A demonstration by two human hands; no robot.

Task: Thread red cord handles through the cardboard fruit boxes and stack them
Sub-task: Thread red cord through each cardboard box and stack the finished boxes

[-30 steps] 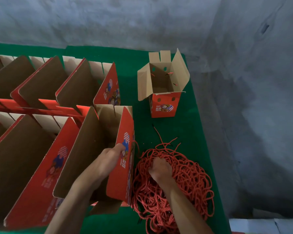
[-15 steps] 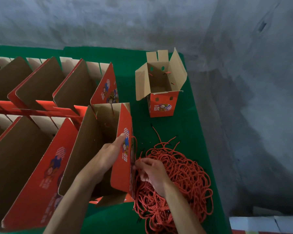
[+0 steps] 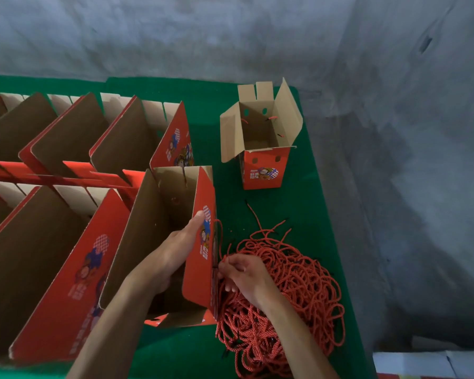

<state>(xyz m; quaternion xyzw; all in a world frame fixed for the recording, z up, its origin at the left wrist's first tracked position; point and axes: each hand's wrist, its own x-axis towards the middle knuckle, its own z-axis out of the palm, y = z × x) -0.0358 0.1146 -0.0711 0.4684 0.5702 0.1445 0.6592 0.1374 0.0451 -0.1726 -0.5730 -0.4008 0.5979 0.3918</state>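
Green surface [image 3: 293, 220]: one open fruit box [image 3: 173, 242] stands at the near right, just left of one heap of red cords [image 3: 290, 296]. The left hand [image 3: 175, 253] reaches inside it; its grip holds the box's right red wall, thumb on the printed outer face, fingers behind the panel and hidden. The right hand [image 3: 244, 274] sits at the outer side of that same wall, its grip pinching one red cord [image 3: 220, 239] between thumb and fingertips right at the wall's edge. That cord rises from the pinch in a loop along the wall's outer face to a point near the left thumb. Whether its end has passed through a hole cannot be told.

One finished small box [image 3: 263, 170] stands apart at the far right, flaps open, two round holes in its front face, short cord ends showing inside.

To the left, open boxes [image 3: 66, 149] stand packed in two rows: at least three are countable in the far row and two in the near row, the rest cut off by the frame edge. A grey wall [image 3: 230, 36] backs the surface.
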